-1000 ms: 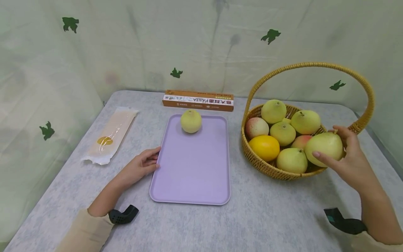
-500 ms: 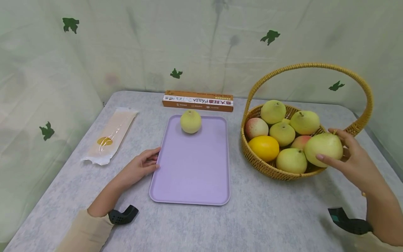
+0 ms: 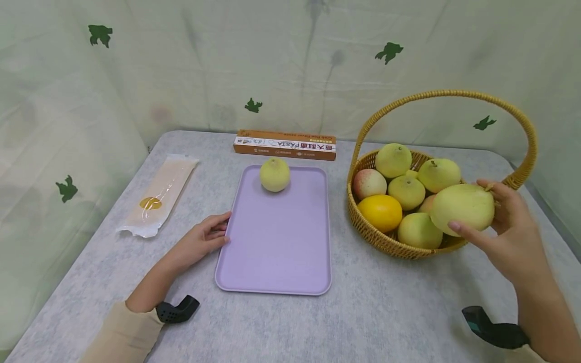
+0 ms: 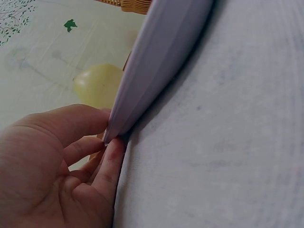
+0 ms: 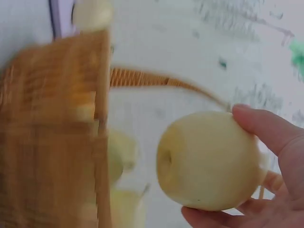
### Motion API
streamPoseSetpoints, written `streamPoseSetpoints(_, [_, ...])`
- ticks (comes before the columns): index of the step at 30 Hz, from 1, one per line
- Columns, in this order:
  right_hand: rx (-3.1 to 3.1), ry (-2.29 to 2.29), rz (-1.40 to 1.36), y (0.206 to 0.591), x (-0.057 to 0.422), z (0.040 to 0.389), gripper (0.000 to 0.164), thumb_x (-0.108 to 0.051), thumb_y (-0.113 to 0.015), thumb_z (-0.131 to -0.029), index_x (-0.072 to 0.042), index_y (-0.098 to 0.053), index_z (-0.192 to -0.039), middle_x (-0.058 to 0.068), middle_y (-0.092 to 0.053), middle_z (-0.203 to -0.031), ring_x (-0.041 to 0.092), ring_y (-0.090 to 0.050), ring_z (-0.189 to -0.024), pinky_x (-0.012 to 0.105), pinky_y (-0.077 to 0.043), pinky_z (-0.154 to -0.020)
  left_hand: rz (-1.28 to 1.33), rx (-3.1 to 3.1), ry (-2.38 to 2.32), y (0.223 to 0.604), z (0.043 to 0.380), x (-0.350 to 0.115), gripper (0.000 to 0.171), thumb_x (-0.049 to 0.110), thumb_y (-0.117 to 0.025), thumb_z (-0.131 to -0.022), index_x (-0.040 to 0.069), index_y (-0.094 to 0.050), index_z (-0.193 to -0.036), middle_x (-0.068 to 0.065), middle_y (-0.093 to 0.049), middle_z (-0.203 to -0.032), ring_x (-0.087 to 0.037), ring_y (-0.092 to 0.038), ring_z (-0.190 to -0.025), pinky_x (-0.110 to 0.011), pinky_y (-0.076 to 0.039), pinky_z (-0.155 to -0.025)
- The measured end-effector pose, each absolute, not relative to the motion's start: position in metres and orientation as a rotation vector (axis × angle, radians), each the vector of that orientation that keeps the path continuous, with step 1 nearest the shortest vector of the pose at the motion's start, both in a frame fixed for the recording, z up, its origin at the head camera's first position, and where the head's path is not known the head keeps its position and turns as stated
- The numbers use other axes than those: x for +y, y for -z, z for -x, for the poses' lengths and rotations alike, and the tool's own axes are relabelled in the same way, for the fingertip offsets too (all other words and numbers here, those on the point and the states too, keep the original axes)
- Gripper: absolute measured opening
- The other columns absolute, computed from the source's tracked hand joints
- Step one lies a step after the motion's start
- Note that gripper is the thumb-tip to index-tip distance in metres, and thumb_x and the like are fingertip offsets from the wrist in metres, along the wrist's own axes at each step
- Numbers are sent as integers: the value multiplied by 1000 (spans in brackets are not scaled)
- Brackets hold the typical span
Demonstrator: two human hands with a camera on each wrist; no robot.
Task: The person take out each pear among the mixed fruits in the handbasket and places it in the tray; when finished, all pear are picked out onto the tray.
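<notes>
My right hand (image 3: 517, 227) holds a pale yellow-green pear (image 3: 463, 209) at the right side of the wicker basket (image 3: 395, 247). In the right wrist view the pear (image 5: 209, 161) is gripped between the thumb and fingers, its dimpled base facing the blurred basket. My left hand (image 3: 199, 242) lies at the left edge of the purple tray (image 3: 277, 242). Its fingertips touch the outside of the tray's rim in the left wrist view, the hand (image 4: 52, 156) coming in from the left. At the far end of the tray sits a round yellow-green fruit (image 3: 274, 175).
Several fruits fill the basket, among them a yellow lemon-like fruit (image 3: 381, 213) and a pinkish peach (image 3: 369, 184). The basket's tall handle (image 3: 454, 94) arches above them. Behind the tray lies a pasta box (image 3: 285, 145); a clear-wrapped packet (image 3: 159, 196) lies at left.
My right hand has tilted the pear so its stem points right, and lifted it slightly from the other fruits. The left hand and the tray stay in place.
</notes>
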State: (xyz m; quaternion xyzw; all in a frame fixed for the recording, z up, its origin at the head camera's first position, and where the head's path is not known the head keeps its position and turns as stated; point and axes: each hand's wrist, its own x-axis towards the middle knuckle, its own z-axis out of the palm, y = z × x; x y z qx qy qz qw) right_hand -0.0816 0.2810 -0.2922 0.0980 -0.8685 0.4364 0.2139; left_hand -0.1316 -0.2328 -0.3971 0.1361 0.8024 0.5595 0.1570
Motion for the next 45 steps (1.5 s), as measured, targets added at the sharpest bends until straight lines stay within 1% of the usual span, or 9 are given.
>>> streamPoseSetpoints(3, [-2250,-1368,-459,289,262,76,80,24,-68,-60,3,-38,-131,14,-39,-127,17,-45,-106,12,-38,-86,-390,2301,-1597,397,132,-233,61,10,-58,-88,0,-27,-140,-20,-34,-132,-31,-40,-116,-14,-40,-86])
streamPoseSetpoints(6, [-2163,-1486,-554,289,244,70,80,23,-69,-61,7,-35,-131,20,-38,-129,22,-43,-110,16,-39,-88,-396,2303,-1594,397,133,-232,61,11,-58,-88,0,-27,-140,-20,-34,-132,-31,-40,-117,-14,-40,-87])
streamPoseSetpoints(13, [-1913,-1799,-754,292,196,71,75,14,-72,-65,11,-33,-128,25,-35,-130,29,-38,-116,23,-39,-91,-402,2307,-1579,397,136,-231,61,11,-58,-88,0,-27,-140,-20,-33,-132,-31,-40,-117,-15,-39,-87])
streamPoseSetpoints(17, [-1872,-1869,-807,289,164,81,73,16,-70,-66,8,-33,-129,23,-34,-131,32,-36,-117,27,-39,-92,-406,2315,-1577,397,137,-231,61,10,-58,-88,0,-27,-140,-20,-34,-132,-31,-40,-117,-15,-39,-87])
streamPoseSetpoints(22, [-1933,-1859,-757,292,124,103,74,18,-67,-67,2,-33,-131,17,-33,-133,28,-41,-115,32,-41,-91,-408,2311,-1581,397,137,-232,61,9,-58,-88,-1,-27,-139,-20,-34,-131,-31,-40,-116,-15,-39,-87])
streamPoseSetpoints(27, [-2001,-1853,-630,307,90,135,69,8,-70,-71,-3,-34,-130,11,-34,-133,21,-41,-115,36,-39,-93,-413,2300,-1594,399,137,-232,61,7,-58,-87,-2,-27,-139,-21,-33,-131,-32,-40,-116,-15,-40,-87])
streamPoseSetpoints(33, [-2095,-1838,-423,330,69,172,67,0,-72,-72,-9,-38,-129,5,-40,-128,21,-46,-107,39,-46,-82,-410,2306,-1592,400,136,-232,60,5,-58,-87,-2,-28,-139,-21,-34,-131,-32,-40,-116,-15,-40,-87])
streamPoseSetpoints(40, [-2321,-1650,-213,354,60,205,65,-6,-74,-71,-13,-41,-127,8,-40,-126,24,-42,-110,41,-39,-90,-406,2314,-1583,400,135,-233,60,5,-57,-87,-2,-28,-139,-21,-34,-131,-33,-40,-116,-15,-40,-87])
streamPoseSetpoints(45, [-2416,-1664,-137,369,58,221,64,-4,-74,-70,-13,-43,-126,12,-40,-123,28,-43,-107,43,-38,-89,-404,2308,-1593,400,133,-234,60,4,-57,-87,-2,-27,-139,-22,-34,-131,-33,-41,-116,-15,-40,-86])
